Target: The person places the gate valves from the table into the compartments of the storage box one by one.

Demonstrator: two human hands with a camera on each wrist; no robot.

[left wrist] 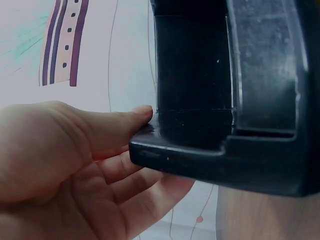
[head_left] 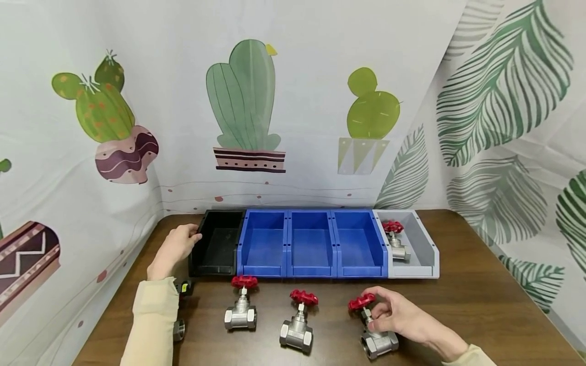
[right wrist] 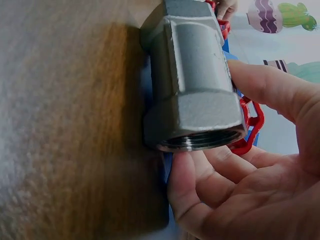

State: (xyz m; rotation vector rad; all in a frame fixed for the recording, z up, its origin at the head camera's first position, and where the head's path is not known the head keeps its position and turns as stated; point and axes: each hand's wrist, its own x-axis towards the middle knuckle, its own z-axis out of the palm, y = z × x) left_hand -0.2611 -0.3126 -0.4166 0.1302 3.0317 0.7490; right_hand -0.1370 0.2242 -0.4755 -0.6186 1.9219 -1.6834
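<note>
My left hand [head_left: 176, 249] grips the left side wall of the black bin [left wrist: 265, 75], thumb over its rim and fingers on the outside. At the front right, my right hand [head_left: 400, 316] holds a metal gate valve [head_left: 381, 344] by its neck, under the red handwheel [head_left: 361, 302]. The right wrist view shows its threaded opening [right wrist: 202, 140] close up. Two similar valves stand on the table, a middle valve [head_left: 296, 333] and a left valve [head_left: 240, 316]. My left sleeve mostly hides another metal fitting [head_left: 179, 330].
Right of the black bin stand three blue bins [head_left: 311, 272] in a row. A grey bin [head_left: 414, 272] at the right end contains a valve [head_left: 399, 250] with a red handwheel. The brown table [head_left: 476, 284] meets a patterned cloth [head_left: 311, 101] behind.
</note>
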